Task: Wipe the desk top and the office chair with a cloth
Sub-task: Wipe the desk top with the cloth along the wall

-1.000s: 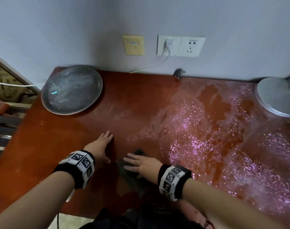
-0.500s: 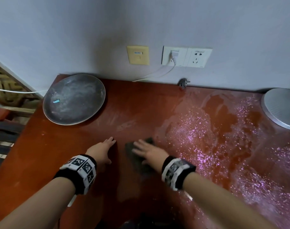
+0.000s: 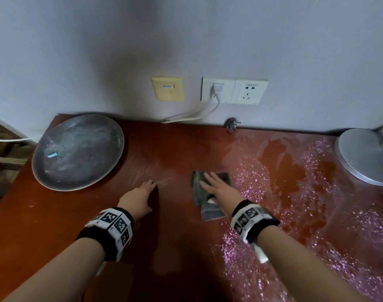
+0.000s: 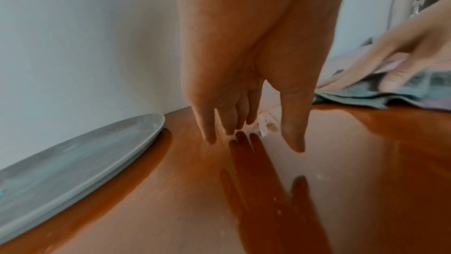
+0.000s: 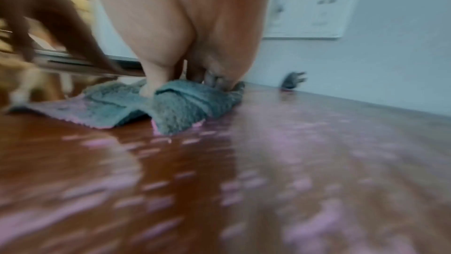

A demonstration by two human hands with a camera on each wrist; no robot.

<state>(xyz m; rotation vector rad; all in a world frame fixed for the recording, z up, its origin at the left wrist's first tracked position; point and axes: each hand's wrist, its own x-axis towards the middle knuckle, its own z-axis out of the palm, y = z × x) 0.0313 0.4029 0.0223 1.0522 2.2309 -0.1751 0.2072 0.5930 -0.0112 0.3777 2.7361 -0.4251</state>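
While both forearms reach in from the bottom of the frame, the left hand (image 3: 140,196) lies flat with straight fingers on the red-brown desk top (image 3: 55,225), holding nothing, and the right hand (image 3: 221,189) presses splayed fingers on a folded grey cloth (image 3: 208,211) at centre frame. Left of the cloth the wood looks dark and mostly clean; to its right, pale pinkish residue covers much of the surface toward the lower right. Farther back, a dusty round tray (image 3: 77,151) sits at the upper left and a silver lamp base (image 3: 365,158) at the right edge. The desk seems roughly half wiped; the office chair is not in view.
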